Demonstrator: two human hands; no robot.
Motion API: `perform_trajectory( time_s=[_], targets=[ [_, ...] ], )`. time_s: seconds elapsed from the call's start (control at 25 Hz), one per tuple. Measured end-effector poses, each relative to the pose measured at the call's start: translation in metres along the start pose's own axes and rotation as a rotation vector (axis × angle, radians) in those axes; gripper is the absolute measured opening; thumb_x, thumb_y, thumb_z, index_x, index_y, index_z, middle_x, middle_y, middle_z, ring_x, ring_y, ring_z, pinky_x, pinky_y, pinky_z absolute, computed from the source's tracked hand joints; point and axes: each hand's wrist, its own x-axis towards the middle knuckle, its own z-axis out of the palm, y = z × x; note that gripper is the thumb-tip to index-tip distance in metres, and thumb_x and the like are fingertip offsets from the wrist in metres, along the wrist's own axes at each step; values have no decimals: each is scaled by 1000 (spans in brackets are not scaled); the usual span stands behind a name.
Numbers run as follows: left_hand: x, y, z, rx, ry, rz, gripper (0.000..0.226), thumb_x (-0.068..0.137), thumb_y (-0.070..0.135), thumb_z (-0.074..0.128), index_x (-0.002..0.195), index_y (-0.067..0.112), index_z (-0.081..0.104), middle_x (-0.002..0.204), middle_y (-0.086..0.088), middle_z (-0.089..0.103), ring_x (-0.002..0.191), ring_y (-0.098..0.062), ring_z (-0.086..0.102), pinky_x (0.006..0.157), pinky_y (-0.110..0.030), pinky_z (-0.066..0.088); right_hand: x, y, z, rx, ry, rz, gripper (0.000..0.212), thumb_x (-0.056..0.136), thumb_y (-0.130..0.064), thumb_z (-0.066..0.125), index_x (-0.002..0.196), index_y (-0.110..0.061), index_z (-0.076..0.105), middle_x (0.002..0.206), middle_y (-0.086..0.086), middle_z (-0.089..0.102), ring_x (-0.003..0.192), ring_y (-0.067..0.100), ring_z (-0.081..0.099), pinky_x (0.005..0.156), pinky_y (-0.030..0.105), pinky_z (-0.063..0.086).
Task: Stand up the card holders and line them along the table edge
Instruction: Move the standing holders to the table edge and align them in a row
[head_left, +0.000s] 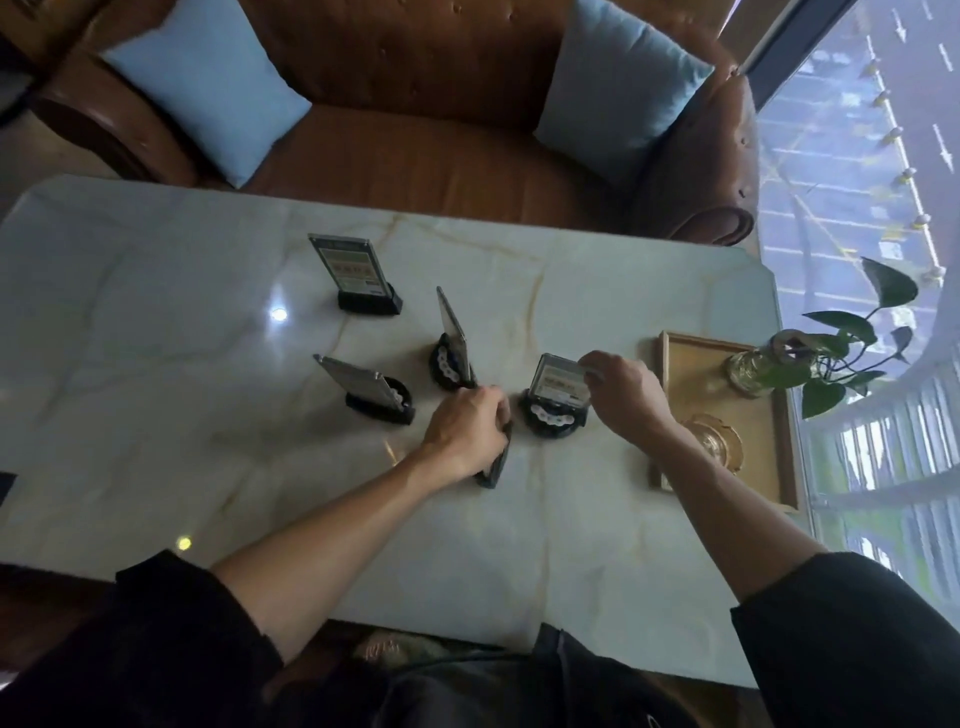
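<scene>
Several card holders with black bases and clear panels are on the marble table (156, 312). One holder (356, 273) stands upright at the back. Another (454, 343) stands edge-on in the middle, and a third (366, 387) leans at the left. My left hand (465, 426) is closed around a holder (496, 462) that lies low and tilted on the table. My right hand (626, 392) grips the top right corner of an upright holder (556, 395).
A wooden tray (680, 358) at the right holds a glass vase with a leafy plant (831, 358) and an amber glass dish (719, 441). Beyond the table is a brown leather sofa (441, 130) with two blue cushions. A window runs along the right.
</scene>
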Motion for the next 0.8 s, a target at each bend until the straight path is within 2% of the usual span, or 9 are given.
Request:
perform_trajectory(
  time_s=[0.16,0.28,0.4,0.6,0.8],
  targets=[
    [8,-8,-8,-2,-14,66,22,83,1,59,94,19,53,93,-2,71,80,-26,66,55,-32,47,-4,7,-3,3,12,21,27,88,-11,53,106,-21,72,98,15,75,85,39,68,70,39,57],
    [22,-15,-14,-35,-77,134,30,86,-3,58,107,19,52,110,-3,71,93,-26,68,71,-38,58,-14,11,-2,30,35,73,29,89,-11,55,109,-23,73,97,12,75,85,37,69,70,36,55],
    [34,-18,-21,-20,-110,185,26,89,0,57,110,16,61,115,-5,71,101,-25,68,82,-37,57,-25,14,1,41,42,97,26,90,-11,56,106,-23,72,95,12,75,82,36,68,66,36,54],
    [43,-26,-22,5,-122,229,26,88,2,58,107,17,68,111,-5,74,101,-24,69,84,-35,57,-32,18,5,52,31,140,25,93,-11,55,109,-20,72,100,11,74,88,33,67,68,35,51],
    [45,-31,-22,-13,-111,246,28,89,8,59,115,17,67,112,-3,73,102,-23,68,83,-32,56,-33,11,7,50,44,155,29,93,-7,53,113,-18,71,106,14,73,96,34,67,74,35,52]
  ],
)
